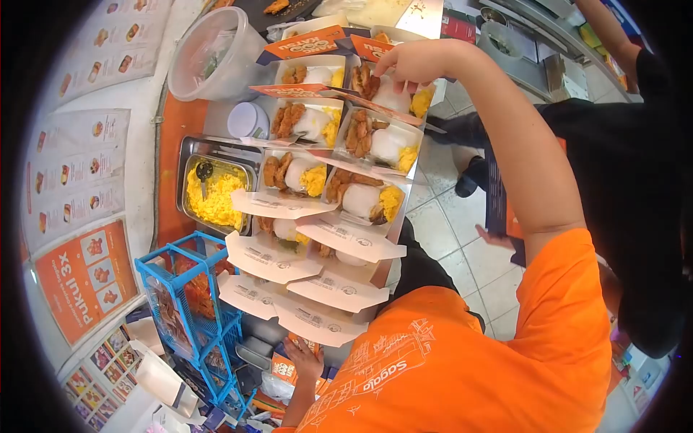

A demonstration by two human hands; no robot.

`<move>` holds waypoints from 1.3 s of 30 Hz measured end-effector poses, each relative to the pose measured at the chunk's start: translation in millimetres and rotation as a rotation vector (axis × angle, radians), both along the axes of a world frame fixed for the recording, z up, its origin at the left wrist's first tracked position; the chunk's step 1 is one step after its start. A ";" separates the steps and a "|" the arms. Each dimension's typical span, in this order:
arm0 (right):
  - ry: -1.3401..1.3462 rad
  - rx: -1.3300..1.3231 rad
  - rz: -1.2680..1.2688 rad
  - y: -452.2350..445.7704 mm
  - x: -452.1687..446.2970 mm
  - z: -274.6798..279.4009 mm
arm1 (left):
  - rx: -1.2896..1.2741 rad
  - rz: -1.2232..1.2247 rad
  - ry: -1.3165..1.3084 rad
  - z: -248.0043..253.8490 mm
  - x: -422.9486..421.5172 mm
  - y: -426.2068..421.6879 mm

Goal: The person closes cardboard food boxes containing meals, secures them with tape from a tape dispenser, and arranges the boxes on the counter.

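Observation:
My right hand (410, 63) hangs over a far meal box (429, 107), its fingers bent downward and apart. Chicken pieces (359, 81), white rice and yellow scrambled egg (421, 102) fill that box. I cannot tell whether the fingertips touch the food. Two rows of similar boxes stand close together, several with white flaps (271, 256) folded outward. Low by the counter, my left hand (303, 359) lies with fingers spread against an orange printed carton (284, 368); part of the hand is hidden by my sleeve and shirt.
Beside the boxes sit a steel tray of scrambled egg (216, 209) with a dark spoon (204, 173), a white-lidded tub (247, 120) and a clear bucket (206, 65). A blue rack (191, 310) stands nearby. A person in black (613, 166) holds a dark carton (499, 191).

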State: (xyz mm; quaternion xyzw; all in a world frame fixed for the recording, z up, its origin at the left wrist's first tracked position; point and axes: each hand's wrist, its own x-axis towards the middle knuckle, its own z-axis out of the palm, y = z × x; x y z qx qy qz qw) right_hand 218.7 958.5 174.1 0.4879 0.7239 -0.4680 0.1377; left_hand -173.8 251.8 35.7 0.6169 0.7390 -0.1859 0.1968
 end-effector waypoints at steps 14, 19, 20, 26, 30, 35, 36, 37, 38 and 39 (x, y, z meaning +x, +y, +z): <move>0.090 0.182 0.479 -91.5 -41.7 -9.9 | -0.012 0.035 -0.005 0.8 0.5 2.5; -0.009 0.173 0.368 -101.7 -32.0 -5.2 | 0.016 0.033 0.018 -0.2 3.9 2.6; -0.011 0.195 0.308 -109.5 -31.5 -8.3 | 0.065 0.004 0.026 -1.5 4.5 2.1; -0.037 0.319 0.076 -115.0 -32.2 -52.3 | 0.120 0.036 0.033 -0.3 9.5 3.1; -0.148 0.115 0.437 -114.4 -34.5 -82.7 | 0.174 0.026 0.029 -1.3 8.0 2.9; -0.138 0.044 0.247 -111.7 -37.5 -87.0 | 0.238 0.066 0.031 -4.7 12.9 2.1; -0.129 -0.288 0.124 -110.6 -33.4 -80.2 | 0.221 0.076 0.051 -5.6 12.8 2.2; -0.134 -0.271 0.135 -110.4 -27.5 -80.9 | 0.207 0.086 0.069 -7.4 12.3 3.4; 0.082 -0.144 -0.175 -112.4 -23.6 -84.1 | 0.254 0.091 0.065 -6.8 14.2 3.8; 0.303 -0.017 -0.473 -111.9 -22.3 -86.2 | 0.269 0.116 0.064 -7.3 15.6 3.5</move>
